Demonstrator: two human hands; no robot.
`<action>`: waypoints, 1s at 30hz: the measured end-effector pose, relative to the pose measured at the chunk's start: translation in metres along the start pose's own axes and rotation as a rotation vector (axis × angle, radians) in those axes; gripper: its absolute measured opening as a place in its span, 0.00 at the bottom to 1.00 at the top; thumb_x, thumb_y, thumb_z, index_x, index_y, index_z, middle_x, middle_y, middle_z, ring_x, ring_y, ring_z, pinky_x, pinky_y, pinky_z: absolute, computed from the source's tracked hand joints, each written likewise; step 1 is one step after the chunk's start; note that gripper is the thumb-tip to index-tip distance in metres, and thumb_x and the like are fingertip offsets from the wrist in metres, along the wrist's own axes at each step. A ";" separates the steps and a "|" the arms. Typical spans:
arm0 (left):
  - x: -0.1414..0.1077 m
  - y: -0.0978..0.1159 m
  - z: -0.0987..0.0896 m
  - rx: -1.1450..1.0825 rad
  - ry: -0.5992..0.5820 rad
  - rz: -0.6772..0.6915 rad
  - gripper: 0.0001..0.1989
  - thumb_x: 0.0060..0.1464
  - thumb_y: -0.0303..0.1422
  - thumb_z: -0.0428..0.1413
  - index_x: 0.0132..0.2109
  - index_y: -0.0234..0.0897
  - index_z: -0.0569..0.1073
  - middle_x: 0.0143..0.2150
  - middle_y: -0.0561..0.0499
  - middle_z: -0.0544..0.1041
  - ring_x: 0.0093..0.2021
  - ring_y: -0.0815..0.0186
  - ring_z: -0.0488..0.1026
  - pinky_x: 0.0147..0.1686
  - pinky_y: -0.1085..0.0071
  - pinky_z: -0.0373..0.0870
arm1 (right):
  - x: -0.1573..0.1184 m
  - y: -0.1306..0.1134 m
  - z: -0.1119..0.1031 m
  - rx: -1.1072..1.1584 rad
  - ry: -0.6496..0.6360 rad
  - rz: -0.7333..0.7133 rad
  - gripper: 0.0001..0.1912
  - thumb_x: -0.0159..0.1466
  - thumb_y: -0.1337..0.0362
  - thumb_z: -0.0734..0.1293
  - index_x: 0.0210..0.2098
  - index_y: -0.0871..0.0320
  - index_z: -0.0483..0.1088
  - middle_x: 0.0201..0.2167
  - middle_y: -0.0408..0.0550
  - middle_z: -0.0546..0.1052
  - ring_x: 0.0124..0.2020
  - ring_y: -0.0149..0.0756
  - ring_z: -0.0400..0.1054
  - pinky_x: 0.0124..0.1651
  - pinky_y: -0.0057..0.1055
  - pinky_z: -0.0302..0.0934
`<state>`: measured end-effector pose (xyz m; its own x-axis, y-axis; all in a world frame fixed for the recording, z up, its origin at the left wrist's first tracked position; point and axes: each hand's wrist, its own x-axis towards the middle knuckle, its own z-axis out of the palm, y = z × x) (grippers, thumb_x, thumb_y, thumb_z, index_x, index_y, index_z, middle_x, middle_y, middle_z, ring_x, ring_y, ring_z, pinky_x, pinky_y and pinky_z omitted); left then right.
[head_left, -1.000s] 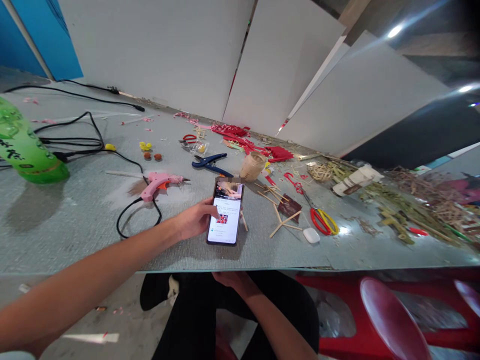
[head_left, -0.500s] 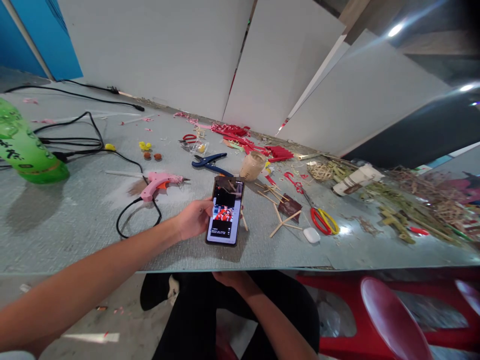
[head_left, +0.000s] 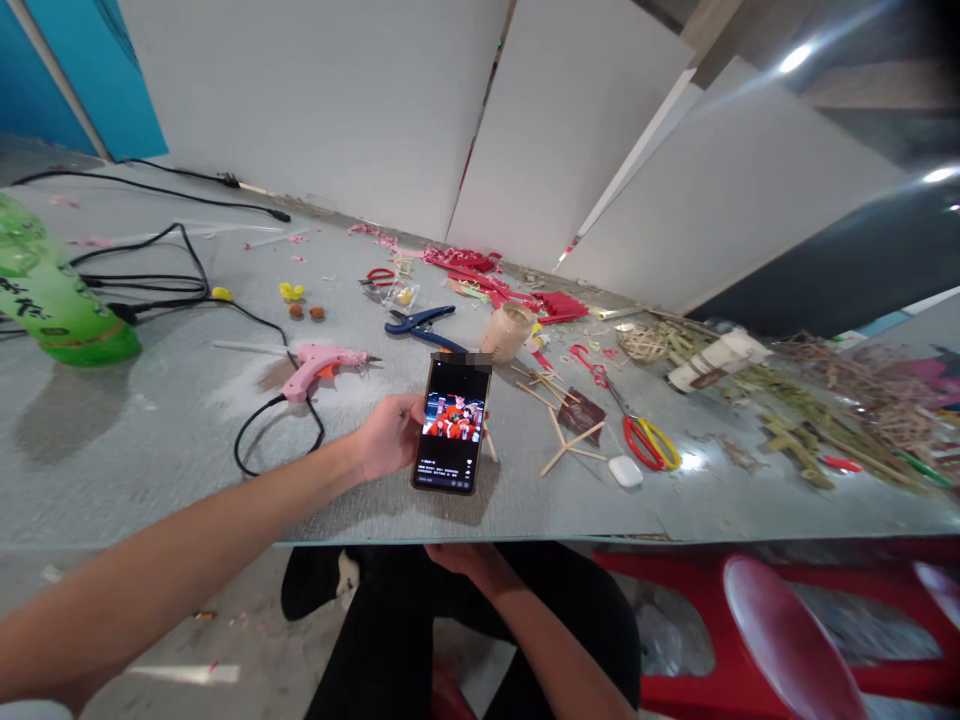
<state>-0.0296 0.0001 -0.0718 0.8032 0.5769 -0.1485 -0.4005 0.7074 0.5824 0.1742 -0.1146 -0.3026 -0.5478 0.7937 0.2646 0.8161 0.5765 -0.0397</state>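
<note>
My left hand (head_left: 391,436) is wrapped round a smartphone (head_left: 447,455), held tilted over the table near its front edge. A picture with red-clothed figures fills the middle of its lit, dark screen. My right hand (head_left: 459,560) rests low by my lap, partly under the table edge, and its fingers are hidden. Left of the phone lies a pink glue gun (head_left: 319,368) with a black cord. Just behind the phone are blue-handled pliers (head_left: 420,322) and a tan jar (head_left: 507,333). Thin wooden sticks (head_left: 561,440) lie to the right of the phone.
A green bottle (head_left: 67,310) stands at the far left beside black cables. Right of the sticks are a white case (head_left: 625,471) and red-and-yellow scissors (head_left: 651,443). Red paper strips (head_left: 555,305) lie along the wall. Dried plant stems cover the right side; red stools (head_left: 787,630) stand below.
The phone's screen has switched from a partly light page to a dark one with a larger picture. Both hands stay nearly where they were.
</note>
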 end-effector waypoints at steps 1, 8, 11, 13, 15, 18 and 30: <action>0.001 0.000 -0.001 -0.011 -0.003 -0.004 0.33 0.37 0.29 0.54 0.54 0.26 0.77 0.55 0.37 0.81 0.60 0.48 0.76 0.65 0.54 0.66 | 0.000 -0.001 -0.001 0.000 -0.004 0.007 0.18 0.69 0.60 0.63 0.54 0.57 0.78 0.54 0.52 0.82 0.62 0.50 0.71 0.75 0.44 0.52; -0.003 -0.002 0.011 0.074 0.148 0.083 0.28 0.43 0.22 0.59 0.54 0.31 0.77 0.53 0.40 0.83 0.54 0.52 0.79 0.57 0.59 0.72 | 0.000 0.000 -0.001 0.029 -0.022 0.007 0.18 0.70 0.60 0.63 0.55 0.54 0.77 0.57 0.49 0.80 0.67 0.48 0.66 0.76 0.45 0.51; -0.007 -0.002 0.015 0.122 0.111 0.113 0.27 0.41 0.20 0.61 0.52 0.33 0.77 0.51 0.41 0.83 0.50 0.54 0.80 0.51 0.61 0.74 | -0.001 0.002 0.000 0.044 -0.013 -0.007 0.19 0.71 0.59 0.62 0.58 0.54 0.75 0.59 0.50 0.78 0.69 0.46 0.63 0.76 0.45 0.50; -0.007 -0.003 0.014 0.137 0.094 0.117 0.28 0.39 0.19 0.62 0.51 0.33 0.76 0.50 0.41 0.83 0.49 0.53 0.80 0.49 0.61 0.75 | -0.002 0.003 0.000 0.044 -0.001 -0.011 0.21 0.72 0.58 0.62 0.61 0.56 0.73 0.61 0.52 0.77 0.70 0.46 0.62 0.76 0.45 0.51; -0.007 -0.004 0.012 0.156 0.094 0.113 0.29 0.36 0.19 0.62 0.51 0.34 0.75 0.50 0.41 0.83 0.48 0.52 0.80 0.47 0.61 0.76 | -0.002 0.002 0.000 0.028 0.014 -0.017 0.22 0.72 0.58 0.62 0.62 0.57 0.72 0.61 0.54 0.76 0.69 0.47 0.63 0.75 0.46 0.52; -0.006 -0.004 0.010 0.162 0.104 0.115 0.31 0.34 0.19 0.63 0.51 0.35 0.74 0.50 0.43 0.83 0.46 0.56 0.80 0.44 0.65 0.76 | -0.001 0.001 -0.001 0.005 0.028 -0.036 0.20 0.72 0.59 0.62 0.60 0.56 0.74 0.61 0.53 0.77 0.69 0.47 0.64 0.75 0.47 0.52; -0.009 -0.006 0.011 0.208 0.145 0.079 0.39 0.36 0.15 0.67 0.58 0.37 0.71 0.58 0.40 0.78 0.56 0.50 0.77 0.53 0.55 0.74 | 0.002 -0.002 -0.011 -0.038 0.136 -0.050 0.24 0.69 0.60 0.63 0.62 0.60 0.72 0.65 0.55 0.72 0.73 0.52 0.56 0.77 0.49 0.46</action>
<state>-0.0299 -0.0137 -0.0648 0.6956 0.6900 -0.2004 -0.3480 0.5675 0.7462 0.1735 -0.1158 -0.2913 -0.5597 0.7292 0.3936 0.7965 0.6045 0.0129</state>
